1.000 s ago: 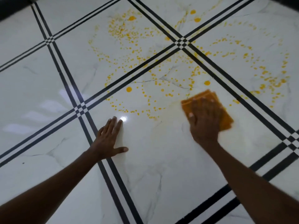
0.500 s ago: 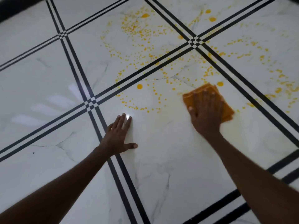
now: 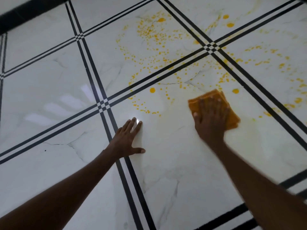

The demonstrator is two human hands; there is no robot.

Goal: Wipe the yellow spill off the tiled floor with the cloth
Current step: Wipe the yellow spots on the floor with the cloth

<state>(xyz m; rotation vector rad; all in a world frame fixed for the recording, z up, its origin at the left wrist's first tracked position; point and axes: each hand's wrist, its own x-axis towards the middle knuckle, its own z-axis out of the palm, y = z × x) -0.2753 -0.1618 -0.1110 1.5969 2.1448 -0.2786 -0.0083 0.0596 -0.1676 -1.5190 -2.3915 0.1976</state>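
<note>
My right hand (image 3: 210,123) presses flat, fingers straight, on the folded orange cloth (image 3: 232,117) at about three o'clock on the tiled floor (image 3: 174,163). The yellow spill (image 3: 154,37) spreads from twelve to two o'clock beyond it. My left hand (image 3: 127,138) rests flat on the tile, fingers straight, holding nothing.

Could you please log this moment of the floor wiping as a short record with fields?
surface: white tiled floor with black double lines
spill: yellow spill, droplets scattered over several tiles, mostly unwiped
cloth: orange cloth, folded, flat on the floor at the near edge of the droplets
right hand: right hand pressing flat on the cloth, fingers straight
left hand: left hand flat on the floor, fingers spread, holding nothing
wiped zone: faint yellowish smear on the tile near the cloth
</note>
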